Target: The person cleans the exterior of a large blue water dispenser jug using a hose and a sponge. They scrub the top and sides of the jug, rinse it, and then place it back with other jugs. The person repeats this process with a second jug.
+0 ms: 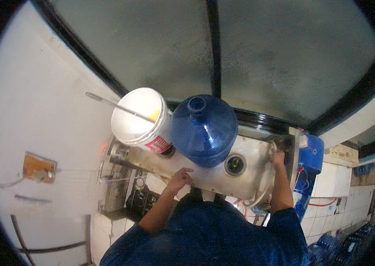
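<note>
A large translucent blue water jug [203, 133] stands upright on a stainless steel counter [211, 181], its open neck tilted toward the upper left in view. My left hand [180, 179] is just in front of the jug near the counter's front edge, holding nothing, its fingers partly bent and apart. Over at the counter's right end, my right hand [277, 158] is closed at the top of a pale hose [265, 188] that curves down past the front edge. Its fingertips are small and partly hidden. A round dark fitting [235, 165] is set into the steel beside the jug.
Left of the jug, a white bucket [136, 117] holds a metal rod [118, 107] and something yellow. Frosted glass panes [285, 57] rise behind the counter. A blue container [312, 155] stands to the right, and several blue jugs [329, 246] sit at lower right.
</note>
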Demonstrator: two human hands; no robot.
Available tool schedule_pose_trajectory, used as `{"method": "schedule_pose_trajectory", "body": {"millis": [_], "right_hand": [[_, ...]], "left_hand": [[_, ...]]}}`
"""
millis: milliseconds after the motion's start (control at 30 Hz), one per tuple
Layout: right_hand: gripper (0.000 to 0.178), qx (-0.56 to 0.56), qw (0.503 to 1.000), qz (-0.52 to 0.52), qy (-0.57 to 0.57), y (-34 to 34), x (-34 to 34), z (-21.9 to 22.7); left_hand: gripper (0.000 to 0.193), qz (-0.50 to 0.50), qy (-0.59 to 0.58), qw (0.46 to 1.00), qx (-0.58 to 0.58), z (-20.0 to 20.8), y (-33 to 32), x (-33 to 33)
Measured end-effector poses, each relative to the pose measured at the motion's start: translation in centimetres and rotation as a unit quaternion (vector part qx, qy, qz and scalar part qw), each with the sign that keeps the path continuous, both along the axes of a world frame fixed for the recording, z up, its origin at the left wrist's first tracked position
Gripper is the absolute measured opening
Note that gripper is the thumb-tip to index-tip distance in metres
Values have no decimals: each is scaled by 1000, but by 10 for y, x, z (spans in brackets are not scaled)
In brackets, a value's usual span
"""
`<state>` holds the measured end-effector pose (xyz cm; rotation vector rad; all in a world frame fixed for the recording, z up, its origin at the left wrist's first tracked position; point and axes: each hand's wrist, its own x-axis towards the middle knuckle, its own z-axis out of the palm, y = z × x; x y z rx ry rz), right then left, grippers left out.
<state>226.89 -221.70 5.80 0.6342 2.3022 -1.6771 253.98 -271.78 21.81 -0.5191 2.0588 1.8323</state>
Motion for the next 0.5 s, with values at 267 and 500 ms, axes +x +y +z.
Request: {"method": "schedule_pose_trajectory", "body": {"millis": [267,500], "right_hand": [[32,-438,883,165,19,29,140,227],[38,-272,962,19,-14,0,161,272]], "left_hand": [[37,184,-3,978,98,-2,-7,43],[33,135,28,986,97,31,2,12]]}}
